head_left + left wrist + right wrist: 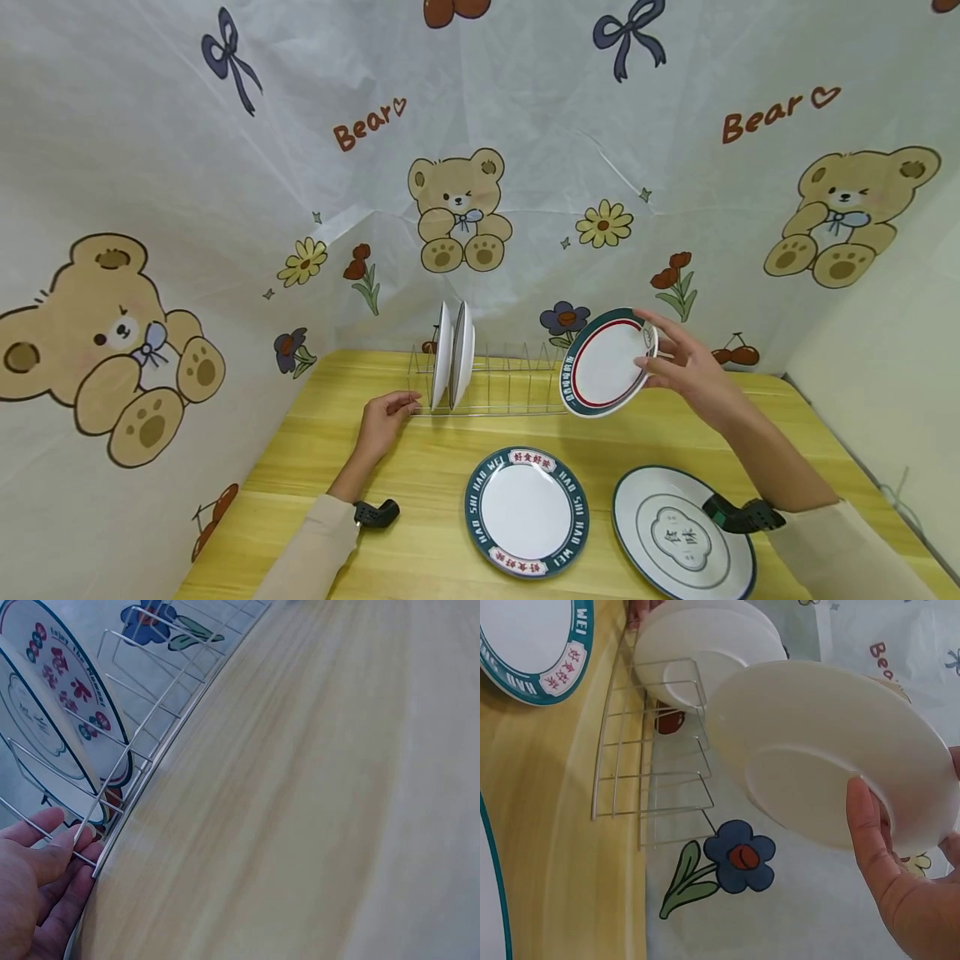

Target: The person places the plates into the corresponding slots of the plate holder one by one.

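Note:
My right hand (690,367) holds a plate (609,362) by its right edge, raised and tilted beside the right end of a wire dish rack (498,414). This plate has a dark green rim with lettering and a red ring inside. In the right wrist view its plain white underside (802,720) shows, with the thumb against it. My left hand (381,427) grips the rack's left end, its fingers and thumb about the wires in the left wrist view. Two plates, one on the left (442,358) and one beside it (463,358), stand upright in the rack's left slots.
A green-rimmed plate (527,510) lies flat on the wooden table (315,433) in front of the rack. Right of it lies a white plate (678,537) with a thin dark edge, partly under the right wrist's camera. A bear-printed cloth (525,275) hangs behind.

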The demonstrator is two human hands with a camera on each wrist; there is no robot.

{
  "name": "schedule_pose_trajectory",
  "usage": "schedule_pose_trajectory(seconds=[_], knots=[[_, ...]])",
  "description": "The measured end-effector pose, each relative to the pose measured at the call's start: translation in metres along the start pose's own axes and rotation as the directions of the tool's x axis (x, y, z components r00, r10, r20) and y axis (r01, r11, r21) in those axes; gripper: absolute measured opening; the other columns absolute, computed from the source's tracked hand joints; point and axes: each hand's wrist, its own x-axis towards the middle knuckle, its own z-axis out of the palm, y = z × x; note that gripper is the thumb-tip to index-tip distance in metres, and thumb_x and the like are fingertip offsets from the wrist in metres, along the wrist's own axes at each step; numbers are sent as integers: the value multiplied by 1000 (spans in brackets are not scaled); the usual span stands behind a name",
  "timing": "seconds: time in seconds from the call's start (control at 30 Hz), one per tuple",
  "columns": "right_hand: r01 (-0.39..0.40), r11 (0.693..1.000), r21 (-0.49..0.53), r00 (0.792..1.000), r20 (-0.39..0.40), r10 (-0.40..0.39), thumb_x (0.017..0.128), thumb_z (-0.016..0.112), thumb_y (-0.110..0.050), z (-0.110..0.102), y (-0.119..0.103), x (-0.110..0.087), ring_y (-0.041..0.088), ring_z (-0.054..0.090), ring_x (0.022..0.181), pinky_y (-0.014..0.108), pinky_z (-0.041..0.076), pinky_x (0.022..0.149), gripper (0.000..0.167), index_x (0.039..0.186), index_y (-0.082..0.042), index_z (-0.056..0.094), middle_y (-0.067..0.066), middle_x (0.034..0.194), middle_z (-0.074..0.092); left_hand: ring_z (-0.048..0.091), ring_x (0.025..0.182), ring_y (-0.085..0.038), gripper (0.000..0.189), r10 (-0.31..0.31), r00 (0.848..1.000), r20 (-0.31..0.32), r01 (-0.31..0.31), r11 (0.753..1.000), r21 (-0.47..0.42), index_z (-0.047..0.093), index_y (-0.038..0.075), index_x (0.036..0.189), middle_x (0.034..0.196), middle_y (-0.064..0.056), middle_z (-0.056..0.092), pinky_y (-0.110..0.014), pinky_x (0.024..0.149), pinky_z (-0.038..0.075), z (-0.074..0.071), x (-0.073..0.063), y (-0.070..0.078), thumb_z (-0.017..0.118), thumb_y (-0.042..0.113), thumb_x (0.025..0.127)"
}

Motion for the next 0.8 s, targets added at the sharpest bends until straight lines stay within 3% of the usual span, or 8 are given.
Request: schedule_pose_trajectory(seconds=[0.4, 0.8], knots=[[24, 999, -23, 1000, 20, -24, 99, 68, -22, 19, -14, 22, 24, 70, 97, 36, 63, 85, 71, 160, -32, 32, 25, 137, 55, 75, 90, -33, 17, -4, 1000, 2, 4, 1000, 4, 76, -2, 109, 106, -18, 75, -29, 79, 63, -1, 1, 0, 69, -2, 94], [60, 998, 33, 994, 85, -62, 98, 71, -16, 48, -17, 45, 31, 71, 93, 39, 63, 86, 74, 160, -23, 33, 27, 119, 61, 75, 90, -30, 17, 6, 1000, 1, -6, 1000, 12, 76, -1, 109, 108, -19, 74, -26, 79, 62, -1, 1, -1, 69, -1, 94]])
